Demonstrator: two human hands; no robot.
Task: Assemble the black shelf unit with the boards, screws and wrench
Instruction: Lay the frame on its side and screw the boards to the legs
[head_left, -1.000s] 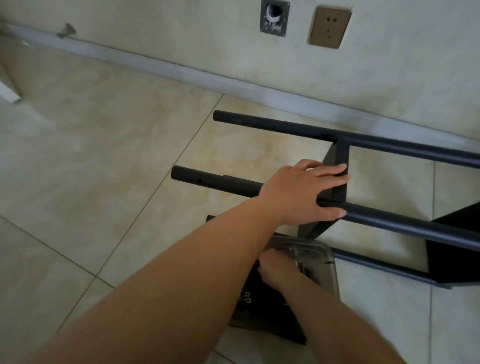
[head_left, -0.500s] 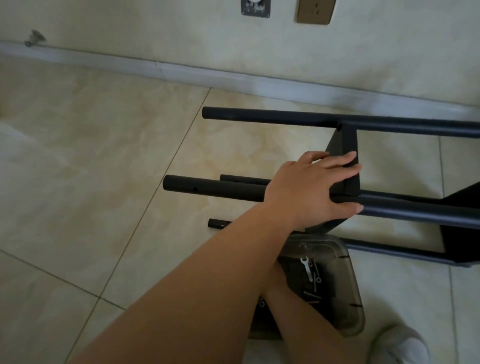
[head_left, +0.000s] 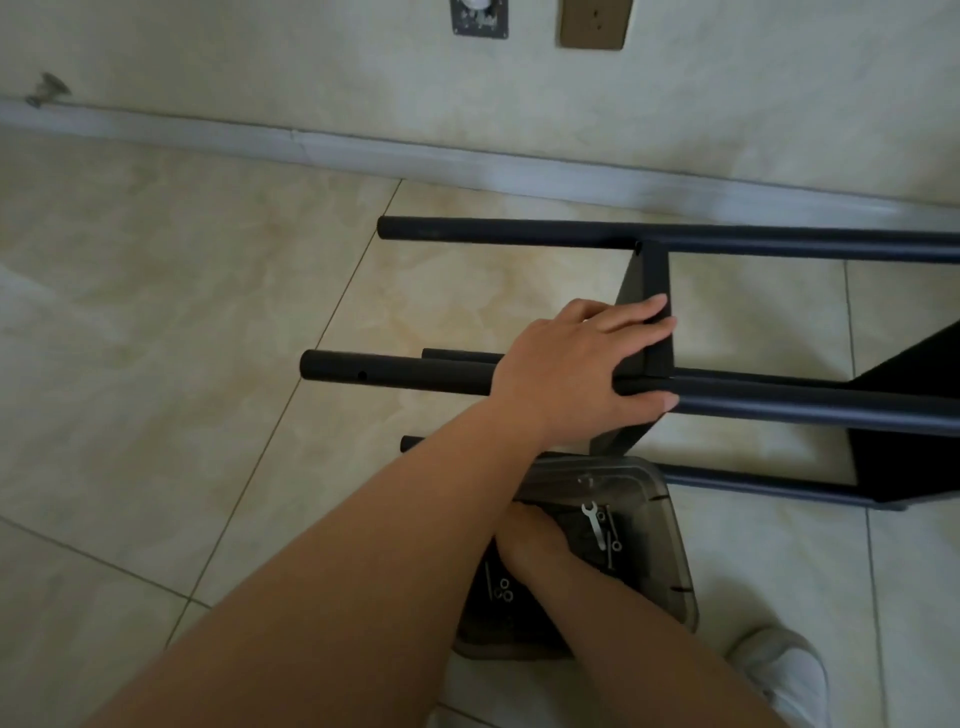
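**Left Hand on the Frame, Right Hand in the Parts Tray**

While lying on its side across the tiled floor (head_left: 156, 312), black shelf unit (head_left: 779, 405) spans the right half of the view, four round posts running roughly parallel to the skirting board (head_left: 363, 150). Nearest upper post (head_left: 395, 374) gripped by left hand (head_left: 576, 374): fingers stretched flat over the post and onto the edge of a black shelf board (head_left: 655, 291) standing upright between the posts, thumb hidden from view. Second dark board (head_left: 914, 415) further right along the same posts, partly cut off by the frame edge. Small hole visible near the free end of the gripped post.

Just below the shelf unit, closer to the body, clear plastic tray (head_left: 670, 561) resting on the floor, one corner tucked under the lowest post. Inside the tray: flat silver wrench (head_left: 595, 525), long dark screws (head_left: 613, 540) beside it, several washers (head_left: 505, 590) toward the tray's near left side. Right hand (head_left: 535, 535) reaching into the tray, left of the wrench, fingers curled downward; largely covered by the left forearm, so cannot tell whether anything is pinched.

Below and right of the tray, white shoe (head_left: 784, 675). On the wall beyond the shelf unit, brown socket plate (head_left: 595, 23) and grey outlet plate (head_left: 479, 18).
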